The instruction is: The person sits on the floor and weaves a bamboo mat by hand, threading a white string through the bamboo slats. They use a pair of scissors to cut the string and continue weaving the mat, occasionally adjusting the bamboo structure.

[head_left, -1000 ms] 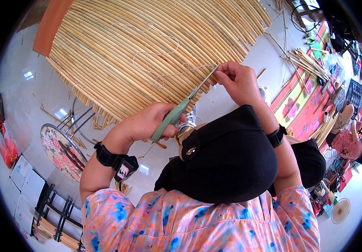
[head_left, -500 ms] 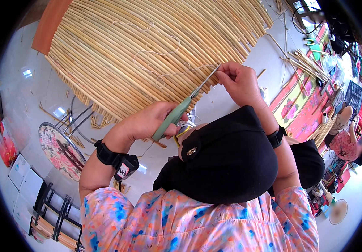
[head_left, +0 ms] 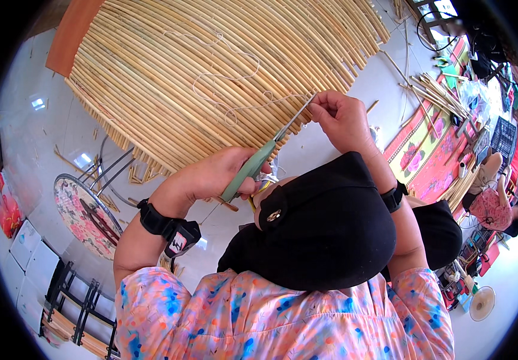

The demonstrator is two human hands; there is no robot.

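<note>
My left hand [head_left: 235,171] is closed round the green handles of a pair of scissors [head_left: 250,168]. Their metal blades point up and to the right, with the tips beside my right fingertips. My right hand [head_left: 344,117] pinches at the right edge of a mat of pale reed stalks [head_left: 211,78]. A thin white string [head_left: 259,67] loops loosely over the mat and runs to those fingertips. Its end between the fingers is too small to see clearly. Whether the blades touch the string I cannot tell.
A round flowered stool [head_left: 87,213] lies tipped over at left. Red patterned matting [head_left: 418,150] and a bundle of loose stalks [head_left: 439,93] lie at right. Another person [head_left: 490,204] sits at far right. A black cap [head_left: 319,222] covers the near middle.
</note>
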